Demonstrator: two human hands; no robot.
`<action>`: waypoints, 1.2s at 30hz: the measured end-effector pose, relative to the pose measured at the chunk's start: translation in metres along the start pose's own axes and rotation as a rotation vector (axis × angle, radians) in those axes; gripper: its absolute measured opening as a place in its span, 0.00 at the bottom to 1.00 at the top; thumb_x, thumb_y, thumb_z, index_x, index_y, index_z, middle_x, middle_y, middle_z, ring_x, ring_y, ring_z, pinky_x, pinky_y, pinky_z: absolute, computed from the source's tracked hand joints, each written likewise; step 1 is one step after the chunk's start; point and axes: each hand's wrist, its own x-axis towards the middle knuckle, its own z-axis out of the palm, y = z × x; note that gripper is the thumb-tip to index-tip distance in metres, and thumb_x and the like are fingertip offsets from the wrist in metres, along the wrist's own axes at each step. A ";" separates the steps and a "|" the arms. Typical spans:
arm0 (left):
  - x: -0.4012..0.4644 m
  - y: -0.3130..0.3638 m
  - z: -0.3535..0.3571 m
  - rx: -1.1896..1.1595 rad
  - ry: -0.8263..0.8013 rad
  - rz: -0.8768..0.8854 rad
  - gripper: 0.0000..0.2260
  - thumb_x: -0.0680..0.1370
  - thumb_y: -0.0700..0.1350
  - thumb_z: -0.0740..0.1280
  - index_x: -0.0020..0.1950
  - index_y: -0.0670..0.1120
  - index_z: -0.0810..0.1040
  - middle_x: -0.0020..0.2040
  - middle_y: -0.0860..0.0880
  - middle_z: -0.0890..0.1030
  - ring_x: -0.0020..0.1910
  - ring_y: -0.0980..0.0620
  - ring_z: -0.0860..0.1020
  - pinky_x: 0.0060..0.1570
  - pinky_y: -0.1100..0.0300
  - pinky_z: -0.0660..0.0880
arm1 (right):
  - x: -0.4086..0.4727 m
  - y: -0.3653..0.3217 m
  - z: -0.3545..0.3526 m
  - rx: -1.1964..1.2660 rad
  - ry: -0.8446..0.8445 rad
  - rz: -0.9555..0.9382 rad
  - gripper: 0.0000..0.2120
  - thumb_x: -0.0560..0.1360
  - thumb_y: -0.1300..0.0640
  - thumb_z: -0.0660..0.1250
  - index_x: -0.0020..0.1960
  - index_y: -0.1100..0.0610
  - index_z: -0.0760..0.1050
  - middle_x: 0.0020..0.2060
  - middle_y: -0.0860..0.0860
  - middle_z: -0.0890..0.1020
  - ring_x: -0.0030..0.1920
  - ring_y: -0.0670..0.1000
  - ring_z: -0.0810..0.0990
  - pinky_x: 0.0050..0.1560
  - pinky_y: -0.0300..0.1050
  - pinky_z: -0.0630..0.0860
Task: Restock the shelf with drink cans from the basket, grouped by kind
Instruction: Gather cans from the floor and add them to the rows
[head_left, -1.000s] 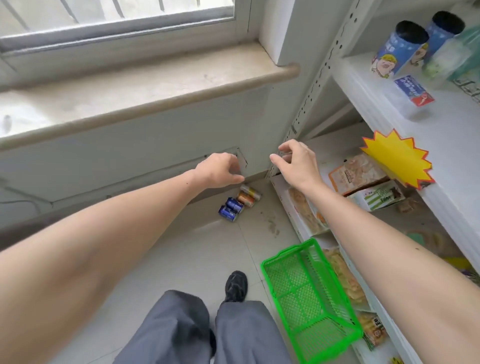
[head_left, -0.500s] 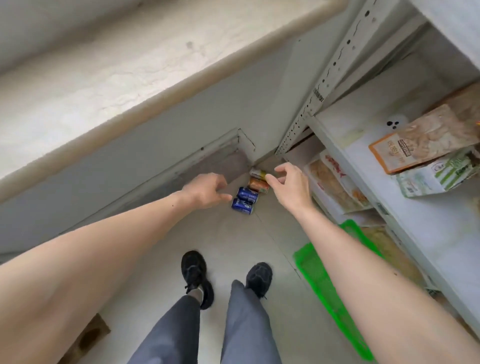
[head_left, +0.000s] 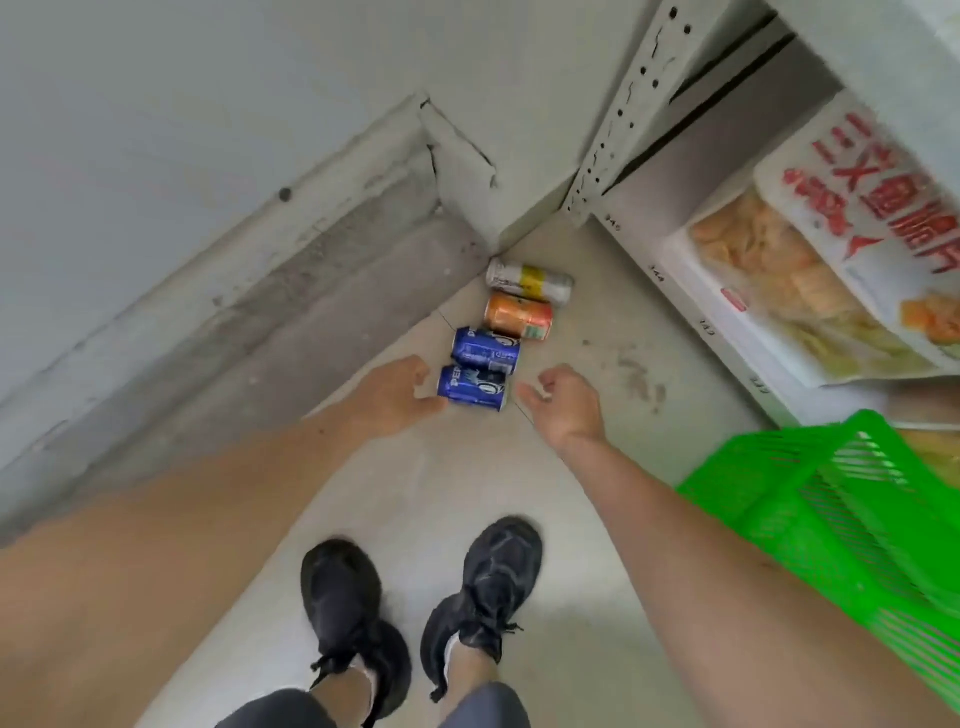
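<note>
- Basket (head_left: 810, 499): green, cut off at the right edge, inside not visible.
- Shelf (head_left: 691, 291): only the bottom-left corner shows; one snack bag (head_left: 810, 270) on it, cropped.
- Cans lie on their sides on the floor in a row by the wall corner, four total: two blue cans (head_left: 480, 371), one orange can (head_left: 518, 315), one white-yellow can (head_left: 530, 280).
- Left hand (head_left: 397, 397): fingers curl at the nearest blue can's end; a real grip, cannot tell.
- Right hand (head_left: 563, 402): loosely curled, holding nothing, just beside that can.

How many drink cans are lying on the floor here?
4, in a row on their sides: white-and-yellow can nearest the corner, orange can, then two blue cans. None visibly hidden.
</note>
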 end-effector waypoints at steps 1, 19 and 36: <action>0.018 -0.009 0.012 0.000 0.002 -0.013 0.22 0.75 0.47 0.71 0.64 0.39 0.71 0.63 0.41 0.75 0.59 0.40 0.75 0.61 0.49 0.71 | 0.016 0.010 0.016 0.013 -0.006 0.018 0.20 0.77 0.48 0.68 0.63 0.59 0.74 0.61 0.57 0.78 0.60 0.59 0.77 0.59 0.51 0.75; 0.131 -0.058 0.097 -0.041 0.050 -0.064 0.25 0.76 0.51 0.70 0.65 0.39 0.67 0.63 0.41 0.74 0.61 0.45 0.74 0.53 0.57 0.69 | 0.110 0.056 0.120 0.124 -0.071 0.179 0.19 0.77 0.46 0.68 0.35 0.59 0.74 0.40 0.59 0.79 0.44 0.59 0.77 0.44 0.46 0.71; -0.031 0.046 -0.019 -0.208 0.115 0.102 0.16 0.74 0.50 0.72 0.51 0.42 0.70 0.38 0.51 0.72 0.33 0.60 0.70 0.31 0.69 0.67 | -0.044 -0.018 -0.039 0.683 -0.231 0.146 0.29 0.68 0.65 0.78 0.62 0.58 0.65 0.51 0.53 0.78 0.50 0.51 0.81 0.57 0.53 0.79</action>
